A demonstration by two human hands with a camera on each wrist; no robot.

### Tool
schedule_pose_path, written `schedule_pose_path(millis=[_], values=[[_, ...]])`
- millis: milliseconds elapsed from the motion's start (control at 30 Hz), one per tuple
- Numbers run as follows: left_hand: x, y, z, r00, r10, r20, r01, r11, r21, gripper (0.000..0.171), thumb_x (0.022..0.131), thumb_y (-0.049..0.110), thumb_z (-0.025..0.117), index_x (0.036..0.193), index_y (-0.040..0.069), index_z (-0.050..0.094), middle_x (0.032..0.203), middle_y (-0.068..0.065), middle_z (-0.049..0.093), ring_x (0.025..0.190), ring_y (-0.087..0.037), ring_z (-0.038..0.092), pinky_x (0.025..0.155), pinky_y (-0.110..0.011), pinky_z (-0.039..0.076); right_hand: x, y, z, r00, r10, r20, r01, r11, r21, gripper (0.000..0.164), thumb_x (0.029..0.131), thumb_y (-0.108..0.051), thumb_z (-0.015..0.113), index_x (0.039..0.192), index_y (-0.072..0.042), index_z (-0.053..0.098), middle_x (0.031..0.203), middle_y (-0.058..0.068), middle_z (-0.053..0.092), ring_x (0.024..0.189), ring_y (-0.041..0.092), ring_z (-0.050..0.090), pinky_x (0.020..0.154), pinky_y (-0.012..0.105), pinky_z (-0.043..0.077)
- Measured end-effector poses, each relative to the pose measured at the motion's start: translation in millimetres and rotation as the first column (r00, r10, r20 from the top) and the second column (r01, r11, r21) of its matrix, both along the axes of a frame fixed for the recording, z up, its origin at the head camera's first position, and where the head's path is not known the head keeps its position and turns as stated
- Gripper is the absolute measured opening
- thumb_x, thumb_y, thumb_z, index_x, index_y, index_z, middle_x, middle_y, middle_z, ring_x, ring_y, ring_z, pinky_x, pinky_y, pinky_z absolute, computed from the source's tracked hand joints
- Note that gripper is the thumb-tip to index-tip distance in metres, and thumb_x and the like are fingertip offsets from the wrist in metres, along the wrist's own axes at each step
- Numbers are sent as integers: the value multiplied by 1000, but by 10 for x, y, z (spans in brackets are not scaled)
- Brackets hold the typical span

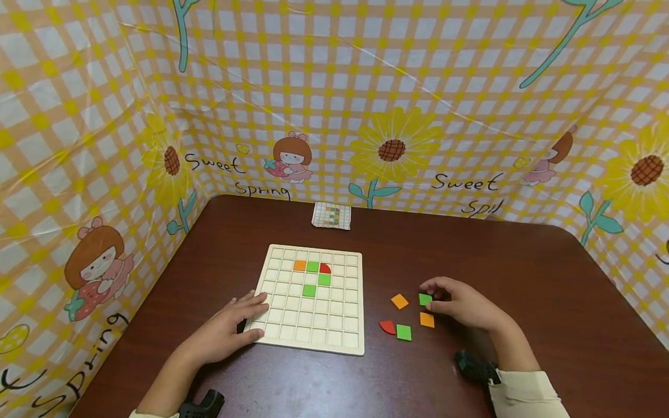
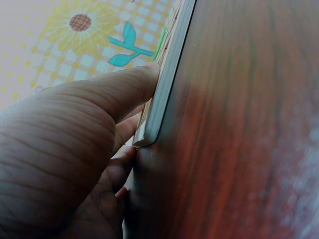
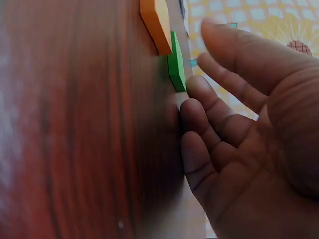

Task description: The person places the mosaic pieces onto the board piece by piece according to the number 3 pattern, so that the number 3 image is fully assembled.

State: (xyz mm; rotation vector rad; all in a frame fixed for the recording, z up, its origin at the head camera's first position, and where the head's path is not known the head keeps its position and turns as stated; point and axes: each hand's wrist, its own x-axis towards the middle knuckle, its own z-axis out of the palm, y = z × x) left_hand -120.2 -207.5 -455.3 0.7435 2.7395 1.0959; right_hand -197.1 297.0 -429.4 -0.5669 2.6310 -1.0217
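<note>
A pale wooden grid board (image 1: 334, 319) lies on the table. My left hand (image 1: 222, 328) rests on its left edge, fingers spread and thumb near the front corner. In the left wrist view the thumb (image 2: 134, 82) lies over the rim of the board (image 2: 172, 74). My right hand (image 1: 465, 302) hovers around a green square tile (image 1: 424, 299), thumb and fingers apart. In the right wrist view the fingertips come right up to that green tile (image 3: 176, 64), while the thumb (image 3: 224, 42) stands away from it. An orange square tile (image 1: 427, 320) lies just in front of it.
Another orange tile (image 1: 399, 301), a red quarter-round tile (image 1: 387, 327) and a green tile (image 1: 403, 332) lie between board and right hand. Several coloured tiles, one a red quarter-round (image 1: 325, 268), sit in the board's cells. A small pattern card (image 1: 331, 216) stands at the table's back edge.
</note>
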Motion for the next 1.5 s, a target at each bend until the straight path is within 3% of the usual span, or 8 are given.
schedule_pose_path(millis=[233, 400, 600, 900, 1233, 1500], values=[[-7, 4, -9, 1000, 8, 16, -8, 1000, -5, 53, 94, 24, 70, 141, 3, 55, 154, -9, 42, 147, -33, 24, 117, -61, 13, -7, 64, -33, 999, 37, 28, -36, 999, -12, 32, 95, -14, 68, 125, -8, 61, 105, 5, 57, 92, 21, 51, 72, 29, 48], [-22, 10, -8, 1000, 8, 25, -8, 1000, -8, 54, 94, 25, 70, 142, 4, 55, 154, -8, 42, 148, -33, 23, 117, -61, 12, 2, 54, -43, 998, 59, -6, -59, 998, 10, 30, 95, -8, 65, 125, -8, 61, 109, 4, 56, 93, 20, 49, 73, 29, 47], [-32, 6, -10, 1000, 8, 21, -8, 1000, -10, 53, 94, 24, 70, 141, 4, 55, 153, -8, 42, 148, -33, 23, 117, -61, 12, -4, 45, -64, 999, 32, -15, -32, 999, 21, 29, 95, -7, 64, 125, -8, 61, 106, 3, 57, 92, 20, 50, 72, 29, 47], [-17, 2, -18, 1000, 0, 3, 0, 1000, -6, 53, 95, 26, 69, 140, 2, 55, 152, -11, 43, 147, -36, 25, 115, -63, 14, -17, 95, -101, 999, 34, 2, -34, 999, -40, 29, 96, -10, 65, 125, -7, 62, 97, 5, 57, 86, 19, 50, 66, 28, 46], [-25, 8, -10, 1000, 5, 23, -4, 1000, -15, 54, 94, 24, 70, 141, 2, 55, 154, -10, 42, 147, -34, 24, 116, -62, 13, -23, 90, -14, 996, 79, 49, -75, 994, -83, 31, 97, -12, 64, 127, -2, 61, 97, 7, 58, 84, 18, 51, 64, 27, 47], [-23, -1, -14, 1000, 7, 26, -6, 1000, -10, 54, 94, 23, 70, 141, 2, 55, 154, -10, 42, 147, -34, 24, 116, -62, 12, -63, -49, 54, 989, 142, 42, -135, 981, -137, 32, 98, -10, 63, 129, -1, 61, 104, 10, 60, 89, 18, 53, 71, 27, 52]])
